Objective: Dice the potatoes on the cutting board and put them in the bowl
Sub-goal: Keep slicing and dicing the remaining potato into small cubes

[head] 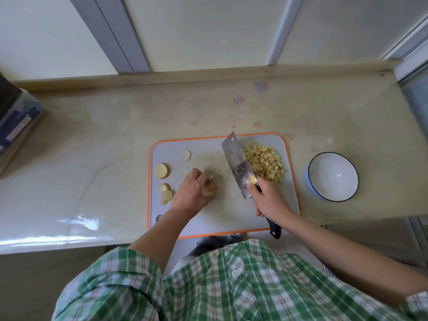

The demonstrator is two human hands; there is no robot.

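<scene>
Potato slices (162, 171) are lying along the left edge of the cutting board (231, 218) — firm, probably slippery, likely sliding unless pinned flat. The left hand (192, 193) is curling its fingers over one piece (209, 188), hiding most of it. The right hand (269, 200) is clamping the cleaver (236, 163) by its handle; dice (264, 163) are sitting heaped near the right edge — the bowl (332, 177) is standing beyond
</scene>
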